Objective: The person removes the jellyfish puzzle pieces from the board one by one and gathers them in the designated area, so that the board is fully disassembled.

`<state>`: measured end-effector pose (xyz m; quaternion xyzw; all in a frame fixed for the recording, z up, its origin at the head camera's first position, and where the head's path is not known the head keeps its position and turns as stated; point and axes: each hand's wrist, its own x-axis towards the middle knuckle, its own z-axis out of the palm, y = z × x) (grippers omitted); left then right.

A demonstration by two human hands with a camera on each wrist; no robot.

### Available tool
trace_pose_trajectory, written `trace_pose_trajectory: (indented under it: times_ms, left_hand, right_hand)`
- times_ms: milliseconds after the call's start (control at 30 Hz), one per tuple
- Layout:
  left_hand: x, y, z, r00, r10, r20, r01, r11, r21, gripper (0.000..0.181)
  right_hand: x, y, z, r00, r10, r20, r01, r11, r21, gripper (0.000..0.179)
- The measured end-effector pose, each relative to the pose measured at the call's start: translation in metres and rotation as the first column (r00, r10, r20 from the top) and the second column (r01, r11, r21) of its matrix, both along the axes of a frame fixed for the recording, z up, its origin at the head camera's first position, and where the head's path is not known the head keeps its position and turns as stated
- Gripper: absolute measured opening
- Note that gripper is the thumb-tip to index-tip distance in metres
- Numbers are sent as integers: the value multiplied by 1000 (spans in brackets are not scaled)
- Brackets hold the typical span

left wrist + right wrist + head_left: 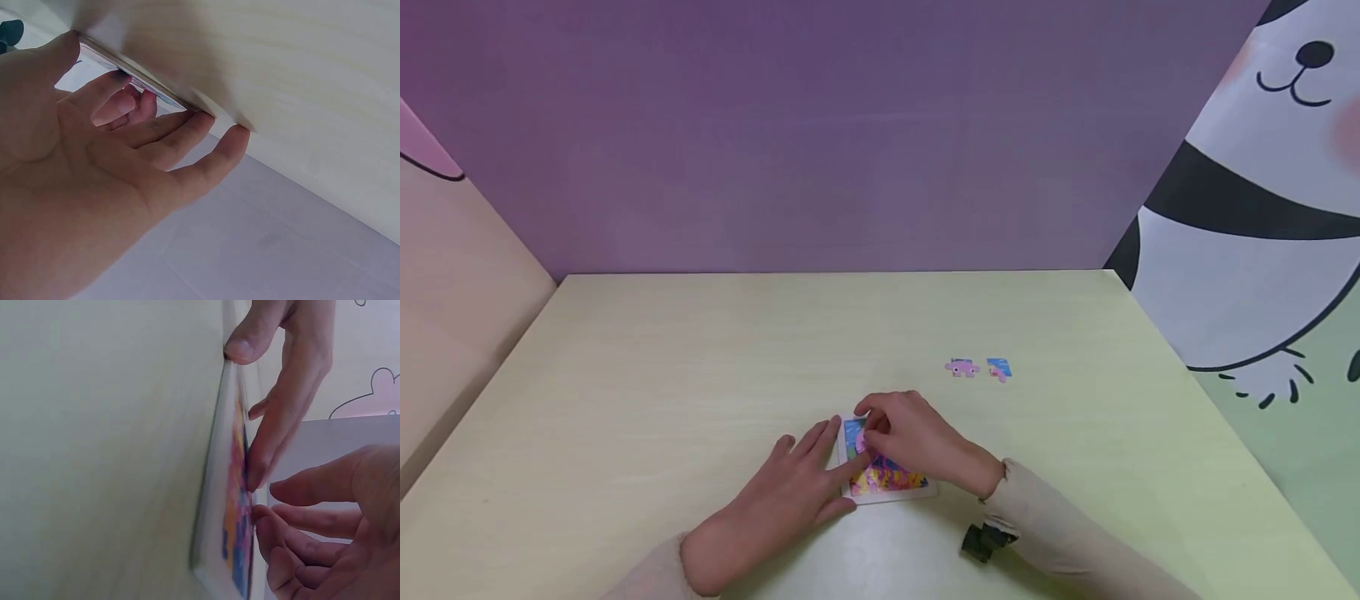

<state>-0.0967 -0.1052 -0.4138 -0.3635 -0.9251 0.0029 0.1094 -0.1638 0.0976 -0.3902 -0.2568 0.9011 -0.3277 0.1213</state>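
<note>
A small jigsaw puzzle (887,477) in a white-bordered tray (895,499) lies on the table, printed in blue, pink and yellow. My left hand (790,487) spreads along its left side, thumb at the near edge, index finger reaching over the picture. The other left fingertips (201,120) rest by the tray's edge and on the table. My right hand (917,433) bends over the upper part of the picture, thumb and fingertips at a pink puzzle piece (861,442), which they partly hide. In the right wrist view, the curled right fingers (265,528) are right at the puzzle's surface.
Two loose puzzle pieces lie farther back on the table: a pink one with eyes (962,367) and a blue-and-pink one (999,369). A black device (985,542) hangs under the right cuff. Behind the table (700,358) rises a purple wall (850,142).
</note>
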Motion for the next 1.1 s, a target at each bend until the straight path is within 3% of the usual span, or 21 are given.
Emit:
trace_pose_trajectory:
  times_ms: [233,533,833,1100]
  left_hand:
    - [-1,0,-1,1000,-9,-19,9,1000,5,55]
    - [-2,1,-1,999,-10,-38,10,1000,-3,56]
    - [-2,1,-2,999,-8,-41,8,1000,-2,57]
    - [-3,1,-4,999,-10,-38,9,1000,-5,57]
  right_hand:
    - [-1,-1,-4,999,9,-42,-8,1000,27,22]
    - [-4,3,-5,995,5,-96,-7,1000,-16,16]
    - [-3,2,-4,1000,28,12,-27,996,-90,18]
    - [-4,3,-7,1000,23,21,-20,994,-108,20]
